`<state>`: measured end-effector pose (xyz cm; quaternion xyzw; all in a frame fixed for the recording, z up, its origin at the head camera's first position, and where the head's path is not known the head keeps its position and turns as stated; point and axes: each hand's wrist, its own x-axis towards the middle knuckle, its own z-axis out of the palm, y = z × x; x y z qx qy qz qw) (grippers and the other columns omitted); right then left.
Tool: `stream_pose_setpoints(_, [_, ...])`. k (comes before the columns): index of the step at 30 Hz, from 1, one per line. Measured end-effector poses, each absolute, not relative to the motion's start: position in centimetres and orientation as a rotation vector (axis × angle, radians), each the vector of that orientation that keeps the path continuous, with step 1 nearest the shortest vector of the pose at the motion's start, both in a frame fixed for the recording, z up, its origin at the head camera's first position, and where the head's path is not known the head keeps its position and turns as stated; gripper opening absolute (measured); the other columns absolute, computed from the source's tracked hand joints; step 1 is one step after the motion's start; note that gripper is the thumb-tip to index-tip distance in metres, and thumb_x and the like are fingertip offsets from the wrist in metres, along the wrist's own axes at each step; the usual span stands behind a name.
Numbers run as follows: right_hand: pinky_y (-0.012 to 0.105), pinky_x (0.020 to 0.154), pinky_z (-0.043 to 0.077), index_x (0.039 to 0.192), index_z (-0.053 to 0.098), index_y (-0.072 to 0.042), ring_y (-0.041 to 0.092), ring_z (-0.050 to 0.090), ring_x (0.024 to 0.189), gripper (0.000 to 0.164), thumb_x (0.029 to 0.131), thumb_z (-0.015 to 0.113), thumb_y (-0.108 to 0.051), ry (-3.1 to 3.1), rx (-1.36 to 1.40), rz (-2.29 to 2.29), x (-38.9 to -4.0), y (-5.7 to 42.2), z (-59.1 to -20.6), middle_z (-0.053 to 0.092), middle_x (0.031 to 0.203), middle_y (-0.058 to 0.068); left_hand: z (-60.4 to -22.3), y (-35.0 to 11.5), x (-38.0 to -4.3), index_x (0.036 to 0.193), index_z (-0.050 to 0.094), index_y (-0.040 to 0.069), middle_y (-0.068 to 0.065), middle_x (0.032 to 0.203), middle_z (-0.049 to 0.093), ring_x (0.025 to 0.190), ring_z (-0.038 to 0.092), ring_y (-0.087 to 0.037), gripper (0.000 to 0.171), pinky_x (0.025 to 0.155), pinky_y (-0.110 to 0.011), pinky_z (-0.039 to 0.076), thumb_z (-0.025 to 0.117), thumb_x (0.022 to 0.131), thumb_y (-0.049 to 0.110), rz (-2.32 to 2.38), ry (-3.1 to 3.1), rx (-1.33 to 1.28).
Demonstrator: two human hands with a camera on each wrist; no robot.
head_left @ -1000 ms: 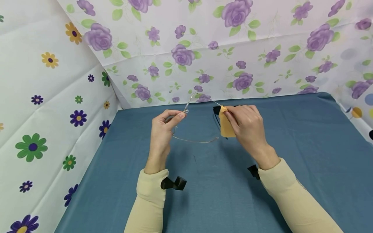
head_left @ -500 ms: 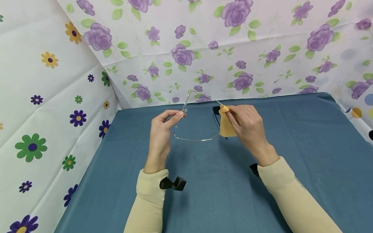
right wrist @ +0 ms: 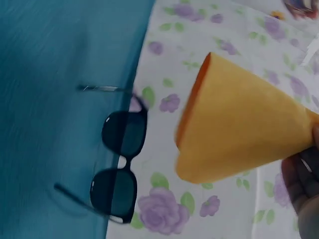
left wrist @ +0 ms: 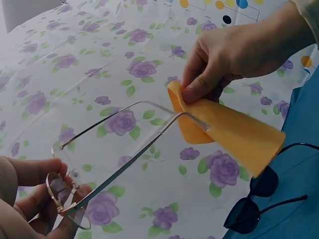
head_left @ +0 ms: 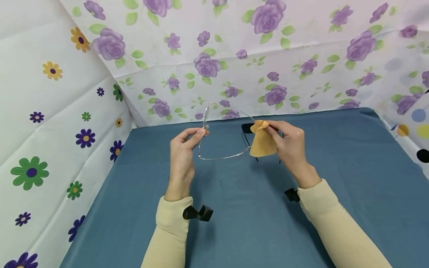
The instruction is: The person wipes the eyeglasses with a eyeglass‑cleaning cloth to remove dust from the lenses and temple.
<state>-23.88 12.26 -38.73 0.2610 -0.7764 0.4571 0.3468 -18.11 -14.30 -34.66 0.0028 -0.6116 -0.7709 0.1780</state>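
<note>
Thin metal-framed eyeglasses (left wrist: 119, 175) are held up above the table, their temples unfolded and reaching toward the right. My left hand (head_left: 182, 156) pinches them at the front, near the bridge, between thumb and fingers. In my right hand (head_left: 289, 149) a yellow cleaning cloth (right wrist: 244, 119) is pinched by its upper edge and hangs down in a cone-like fold. In the left wrist view the cloth is right at the tip of one temple, and the far temple runs up to the cloth near the right thumb.
Dark sunglasses (right wrist: 119, 164) lie with temples open at the back of the blue-covered table (head_left: 228, 223), partly hidden behind the cloth in the head view. A white floral sheet (head_left: 187, 44) hangs behind the table, and another flowered sheet (head_left: 37, 141) hangs at the left.
The eyeglasses have turned in my left hand, and the near temple has come up a little. The cloth now hangs wider and more unfolded from my right hand. The head view has shifted slightly.
</note>
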Motion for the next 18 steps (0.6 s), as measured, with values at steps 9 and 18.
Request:
stream_pose_setpoints(9, [0.015, 0.081, 0.05, 0.118, 0.077, 0.004, 0.0, 0.062, 0.09, 0.025, 0.098, 0.073, -0.011, -2.16, 0.457, 1.528, -23.1, 12.9, -37.1, 0.077, 0.107, 0.021, -35.4, -13.5, -18.4, 0.086, 0.079, 0.009, 0.001, 0.087, 0.076, 0.11, 0.062, -0.027, 0.009, 0.116, -0.047, 0.029, 0.078, 0.094, 0.01, -2.089, -1.648, 0.112])
stream_pose_setpoints(18, [0.015, 0.075, 0.047, 0.115, 0.079, 0.002, 0.024, 0.069, 0.096, 0.021, 0.098, 0.072, -0.009, -2.252, 0.619, 1.437, -22.1, 12.0, -36.5, 0.077, 0.107, 0.016, -35.8, -12.3, -18.5, 0.09, 0.081, 0.007, 0.002, 0.088, 0.076, 0.098, 0.07, -0.023, 0.003, 0.098, -0.04, 0.046, 0.08, 0.093, 0.009, -2.071, -1.64, 0.14])
